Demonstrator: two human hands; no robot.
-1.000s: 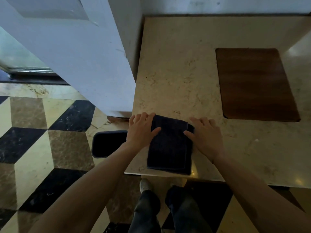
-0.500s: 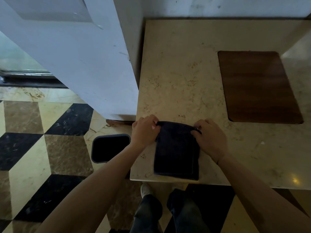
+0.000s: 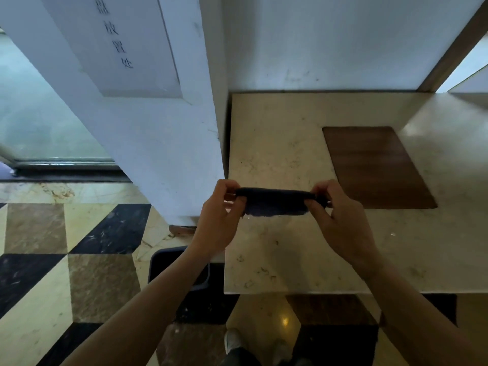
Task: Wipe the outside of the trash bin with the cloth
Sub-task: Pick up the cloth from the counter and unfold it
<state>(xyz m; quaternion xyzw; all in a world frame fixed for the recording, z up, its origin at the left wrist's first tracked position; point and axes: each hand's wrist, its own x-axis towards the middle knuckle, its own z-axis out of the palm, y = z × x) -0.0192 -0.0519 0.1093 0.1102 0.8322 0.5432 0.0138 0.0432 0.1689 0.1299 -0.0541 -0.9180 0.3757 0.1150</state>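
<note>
A dark navy cloth (image 3: 274, 202) hangs stretched between both hands, lifted just above the marble counter (image 3: 295, 143). My left hand (image 3: 219, 210) pinches its left end and my right hand (image 3: 340, 215) pinches its right end. The dark trash bin (image 3: 163, 260) stands on the floor to the left of the counter's near corner, below my left forearm, which hides most of its opening. Only its rim and part of its inside show.
A brown wooden board (image 3: 375, 165) lies flat on the counter to the right of my hands. A white pillar (image 3: 148, 114) with a sign rises at the counter's left edge. The checkered marble floor (image 3: 66, 260) spreads to the left. My feet show below the counter edge.
The cloth lay folded flat on the counter with both hands on its far edge. Both hands have gripped its ends and lifted it. The view has tilted up.
</note>
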